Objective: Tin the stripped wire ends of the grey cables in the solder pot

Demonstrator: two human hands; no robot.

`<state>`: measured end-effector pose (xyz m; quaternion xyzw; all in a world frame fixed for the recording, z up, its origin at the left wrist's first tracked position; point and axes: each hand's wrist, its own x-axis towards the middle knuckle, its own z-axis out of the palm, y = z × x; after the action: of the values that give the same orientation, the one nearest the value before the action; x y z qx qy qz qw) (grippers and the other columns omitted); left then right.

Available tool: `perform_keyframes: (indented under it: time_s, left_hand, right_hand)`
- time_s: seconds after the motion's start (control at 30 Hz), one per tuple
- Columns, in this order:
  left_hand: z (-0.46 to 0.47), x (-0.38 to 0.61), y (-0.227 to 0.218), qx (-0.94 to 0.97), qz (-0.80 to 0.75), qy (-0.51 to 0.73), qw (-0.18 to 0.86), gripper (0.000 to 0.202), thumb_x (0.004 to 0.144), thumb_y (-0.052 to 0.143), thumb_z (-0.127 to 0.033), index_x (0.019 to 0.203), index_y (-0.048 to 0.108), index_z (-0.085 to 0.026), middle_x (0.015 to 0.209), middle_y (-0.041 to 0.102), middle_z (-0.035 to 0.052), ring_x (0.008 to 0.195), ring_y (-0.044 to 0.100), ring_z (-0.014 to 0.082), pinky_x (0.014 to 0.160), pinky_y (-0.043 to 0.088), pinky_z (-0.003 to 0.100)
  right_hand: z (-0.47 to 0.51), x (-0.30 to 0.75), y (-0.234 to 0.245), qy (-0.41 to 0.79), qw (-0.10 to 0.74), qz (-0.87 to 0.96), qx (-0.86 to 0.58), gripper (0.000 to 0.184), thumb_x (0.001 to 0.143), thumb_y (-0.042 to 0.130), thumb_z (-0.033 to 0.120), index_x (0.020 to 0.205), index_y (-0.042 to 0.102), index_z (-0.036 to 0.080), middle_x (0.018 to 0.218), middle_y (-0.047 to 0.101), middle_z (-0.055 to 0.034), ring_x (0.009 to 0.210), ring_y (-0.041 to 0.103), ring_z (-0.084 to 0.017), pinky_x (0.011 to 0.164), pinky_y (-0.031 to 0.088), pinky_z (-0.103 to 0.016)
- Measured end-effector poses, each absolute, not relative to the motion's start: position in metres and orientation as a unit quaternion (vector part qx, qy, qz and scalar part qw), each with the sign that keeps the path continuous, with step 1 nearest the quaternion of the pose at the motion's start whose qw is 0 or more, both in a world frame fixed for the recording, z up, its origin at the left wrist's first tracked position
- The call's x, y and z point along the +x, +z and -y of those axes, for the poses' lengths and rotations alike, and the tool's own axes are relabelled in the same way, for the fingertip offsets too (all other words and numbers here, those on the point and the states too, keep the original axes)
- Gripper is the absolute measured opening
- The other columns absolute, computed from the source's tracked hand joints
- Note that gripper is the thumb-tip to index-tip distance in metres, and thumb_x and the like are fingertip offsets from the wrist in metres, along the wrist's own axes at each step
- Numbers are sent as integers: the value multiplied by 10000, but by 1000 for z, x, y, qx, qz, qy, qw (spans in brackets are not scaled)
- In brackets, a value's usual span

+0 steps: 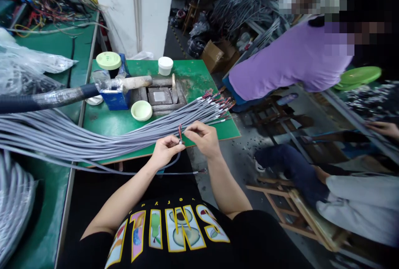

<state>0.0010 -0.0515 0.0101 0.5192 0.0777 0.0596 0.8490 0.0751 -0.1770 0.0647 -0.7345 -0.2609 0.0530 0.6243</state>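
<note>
My left hand (164,149) is closed in a pinch on the end of a single grey cable (174,161), just off the near edge of the green table (193,78). My right hand (202,137) is pinched on the thin red wire tips (180,132) that stick up from that cable end. The two hands almost touch. Behind them a thick bundle of grey cables (93,129) lies across the table, its stripped red and white ends (218,103) fanned out at the right. A second loose cable (156,173) hangs below my left hand.
On the table stand a blue box (116,97), a metal tray block (160,96), a pale green lid (141,110), a white jar (165,65) and a lidded tub (108,61). A black hose (46,98) crosses at left. A person in purple (289,63) bends at right; another sits lower right (358,202).
</note>
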Motion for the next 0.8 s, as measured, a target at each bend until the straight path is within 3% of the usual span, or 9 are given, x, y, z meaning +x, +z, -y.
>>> perform_keyframes:
  time_s: [0.13,0.27,0.43,0.57,0.67,0.8]
  left_hand:
    - [54,0,7,559,-66,78,823,247,594,820,-284,622,625,-135,579,566,-37,538,465,61,565,392,197]
    - [54,1,9,545,-93,96,828,236,589,823,-267,643,631,-140,668,635,-12,593,534,76,600,441,192]
    - [40,5,26,403,-137,70,902,296,616,817,-338,770,652,-147,665,637,-14,492,513,36,476,438,126]
    - [35,4,42,331,-114,53,935,272,658,799,-321,784,638,-141,646,613,-24,494,529,38,458,458,112]
    - [40,-1,53,318,-93,52,942,298,683,779,-365,834,650,-142,654,620,-15,488,534,56,453,468,146]
    - [27,-10,65,428,-76,90,896,408,651,796,-409,935,688,-137,804,689,50,664,625,123,608,522,211]
  right_hand:
    - [171,66,71,2,567,301,-766,111,733,684,250,648,641,193,639,578,17,599,500,-109,582,408,-250]
    - [178,68,73,-48,554,302,-774,169,836,579,278,710,658,199,695,617,-3,654,557,-122,639,455,-256]
    - [191,71,61,-111,483,448,-744,262,917,472,228,1101,658,246,1057,684,-73,984,610,-184,892,478,-365]
    - [187,69,49,-106,385,586,-705,260,901,519,240,1108,664,298,1269,600,-65,1208,508,-204,995,438,-413]
    - [181,69,48,-144,396,589,-690,260,875,579,291,1116,662,343,1261,609,-43,1200,519,-225,996,438,-436]
    - [169,86,60,-222,473,505,-687,285,884,554,277,1152,636,331,1180,652,-52,1105,581,-250,963,446,-469]
